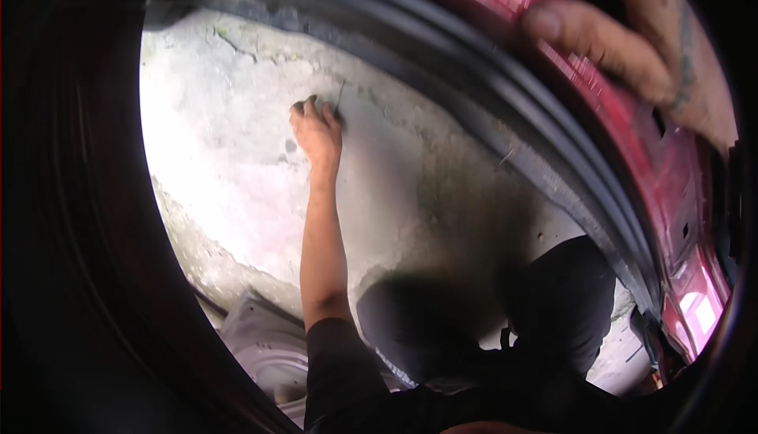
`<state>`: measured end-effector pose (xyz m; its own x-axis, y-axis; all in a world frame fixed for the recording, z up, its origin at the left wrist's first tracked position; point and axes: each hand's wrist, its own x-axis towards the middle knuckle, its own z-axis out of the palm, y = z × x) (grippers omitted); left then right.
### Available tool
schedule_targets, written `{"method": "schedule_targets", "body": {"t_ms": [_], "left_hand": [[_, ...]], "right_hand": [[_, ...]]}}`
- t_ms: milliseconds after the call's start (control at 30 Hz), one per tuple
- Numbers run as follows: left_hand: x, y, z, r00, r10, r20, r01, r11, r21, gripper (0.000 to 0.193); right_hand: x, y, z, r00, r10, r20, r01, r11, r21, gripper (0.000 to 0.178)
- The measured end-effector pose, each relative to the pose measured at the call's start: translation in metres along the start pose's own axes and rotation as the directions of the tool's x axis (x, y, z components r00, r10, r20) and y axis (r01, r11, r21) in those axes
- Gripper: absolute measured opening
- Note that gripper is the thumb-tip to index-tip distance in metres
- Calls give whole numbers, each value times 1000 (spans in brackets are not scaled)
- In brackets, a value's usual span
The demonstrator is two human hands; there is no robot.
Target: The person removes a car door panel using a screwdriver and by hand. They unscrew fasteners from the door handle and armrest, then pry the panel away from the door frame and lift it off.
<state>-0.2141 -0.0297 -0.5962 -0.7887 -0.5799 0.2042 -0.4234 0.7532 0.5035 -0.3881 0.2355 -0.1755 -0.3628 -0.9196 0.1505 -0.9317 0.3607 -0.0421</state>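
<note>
My left hand [317, 130] reaches down over the pale concrete floor [245, 189], its fingers curled in toward the thumb. Beside the thumb a thin dark sliver [341, 96] stands out against the floor; whether the fingers hold it or anything else cannot be made out. At the upper right, my right hand [647, 51] is on a red painted car body panel [580, 79], thumb on the near face. The other fingers go over the panel's far side, partly cut off by the picture's edge. A thick black rubber seal [474, 63] curves alongside the red panel.
My knees, in dark trousers [564, 292], are bent low at the lower right. A greyish moulded panel [264, 347] lies at the lower left, near my left elbow. The concrete has cracks [237, 47] and dark stains. Black rims frame the whole picture.
</note>
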Motion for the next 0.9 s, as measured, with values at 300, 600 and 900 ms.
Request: {"method": "schedule_targets", "body": {"t_ms": [300,600,900], "left_hand": [[230,21,92,929,86,359,-184,952,247,28],[262,5,183,912,-61,405,-63,956,287,24],[248,-33,153,956,-164,243,96,959,267,20]], "right_hand": [[3,-1,-1,992,73,101,-83,991,104,65],[23,15,-4,964,32,266,-85,978,190,68],[22,25,13,968,-119,222,50,954,297,71]]}}
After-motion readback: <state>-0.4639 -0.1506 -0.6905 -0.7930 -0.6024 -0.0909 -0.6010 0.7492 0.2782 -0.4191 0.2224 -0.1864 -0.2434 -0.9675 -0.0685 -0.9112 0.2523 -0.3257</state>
